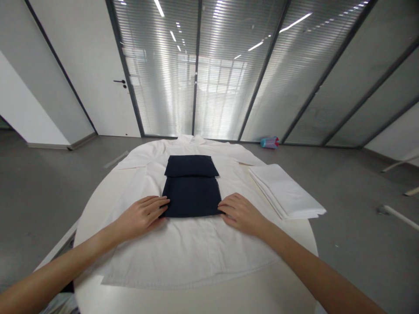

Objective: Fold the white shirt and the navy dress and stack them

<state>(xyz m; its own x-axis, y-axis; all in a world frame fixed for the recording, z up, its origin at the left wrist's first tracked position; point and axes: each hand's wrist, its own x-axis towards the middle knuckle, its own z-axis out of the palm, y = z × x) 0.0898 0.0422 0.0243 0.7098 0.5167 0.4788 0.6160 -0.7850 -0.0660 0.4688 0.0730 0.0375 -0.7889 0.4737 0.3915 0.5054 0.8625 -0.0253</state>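
Observation:
A dark navy folded cloth (192, 196) lies in two stacked flat panels, with the far panel overlapping the near one. Beneath it a white shirt (193, 257) is spread out, its collar at the far side and its hem toward me. My left hand (145, 213) pinches the near left corner of the navy cloth, fingers on top and thumb side low. At the near right corner, my right hand (240, 213) grips the same cloth in a like way. The undersides of both corners are hidden by my fingers.
A folded white cloth (288, 192) rests at the right of the round white table (137, 301), its corner past the edge. On the floor beyond lies a blue and pink package (269, 142) by the glass partition (219, 87). Pale furniture legs (401, 217) stand at the right.

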